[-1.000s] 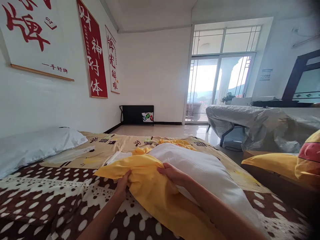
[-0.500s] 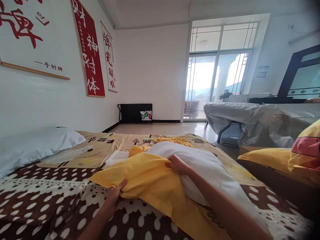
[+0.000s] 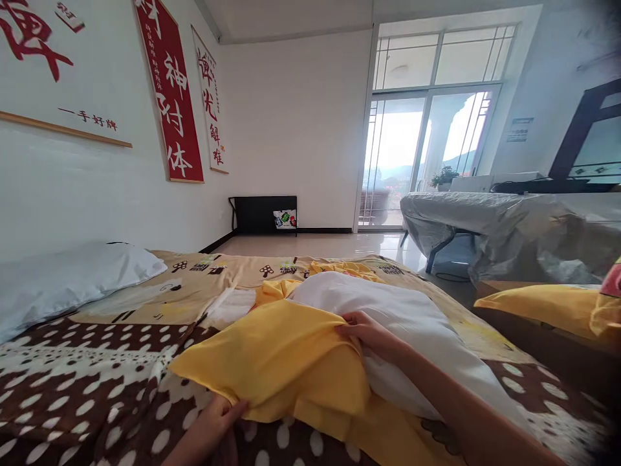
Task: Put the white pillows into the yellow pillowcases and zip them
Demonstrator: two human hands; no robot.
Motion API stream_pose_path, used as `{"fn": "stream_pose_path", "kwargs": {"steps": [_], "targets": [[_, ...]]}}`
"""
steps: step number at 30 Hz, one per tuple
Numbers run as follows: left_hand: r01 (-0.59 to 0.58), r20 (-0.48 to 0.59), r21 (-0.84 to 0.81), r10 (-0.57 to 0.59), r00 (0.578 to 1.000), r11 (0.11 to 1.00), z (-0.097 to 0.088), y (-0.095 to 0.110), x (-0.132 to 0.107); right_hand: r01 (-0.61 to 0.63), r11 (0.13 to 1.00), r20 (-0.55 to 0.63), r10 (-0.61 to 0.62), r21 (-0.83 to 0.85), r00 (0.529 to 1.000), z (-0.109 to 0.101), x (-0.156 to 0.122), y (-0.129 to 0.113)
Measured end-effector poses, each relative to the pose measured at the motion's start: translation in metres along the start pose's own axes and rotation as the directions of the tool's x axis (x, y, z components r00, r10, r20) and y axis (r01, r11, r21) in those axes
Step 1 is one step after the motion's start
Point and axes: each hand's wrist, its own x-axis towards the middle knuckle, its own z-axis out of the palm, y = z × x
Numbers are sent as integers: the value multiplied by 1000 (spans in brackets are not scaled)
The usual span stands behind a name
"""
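Note:
A yellow pillowcase [image 3: 276, 349] is stretched between my hands above the patterned blanket [image 3: 121, 388]. My left hand [image 3: 218, 424] grips its near left edge, thumb on top of the cloth. Further right, my right hand [image 3: 366, 333] pinches the pillowcase's other edge, close to a white pillow [image 3: 417, 323]. The pillow lies on the blanket, partly under my right forearm and the yellow cloth. More of the yellow fabric trails toward me beneath that forearm. Whether any of the pillow is inside the case cannot be made out.
Another white pillow [image 3: 77, 275] lies at the left by the wall. Yellow pillows [image 3: 543, 307] sit in a cardboard box at the right. Beyond stand a plastic-covered table [image 3: 524, 226], a black folded panel [image 3: 257, 215] and a glass sliding door [image 3: 436, 142].
My left hand has moved slightly toward me, and my right hand slightly right, with the pillowcase edges still in them. The cloth between them is spread wider. The view has shifted a little.

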Motion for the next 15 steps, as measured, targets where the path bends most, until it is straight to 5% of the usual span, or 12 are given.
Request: {"fn": "stream_pose_path", "kwargs": {"steps": [2, 4, 8, 11, 15], "targets": [[-178, 18, 289, 181, 983, 940, -13, 13, -11, -50, 991, 21, 48, 121, 999, -2, -5, -5], [-234, -77, 413, 290, 954, 880, -33, 32, -11, -101, 984, 53, 94, 145, 994, 2, -2, -13], [-129, -310, 691, 454, 836, 711, -72, 70, 35, -160, 984, 77, 154, 77, 985, 29, 34, -37], [26, -328, 741, 328, 886, 671, -80, 77, 85, -195, 980, 33, 196, -42, 980, 53, 74, -54], [7, -266, 682, 239, 934, 732, -70, 57, 121, -177, 956, -72, 165, -235, 984, 49, 112, -66]]}}
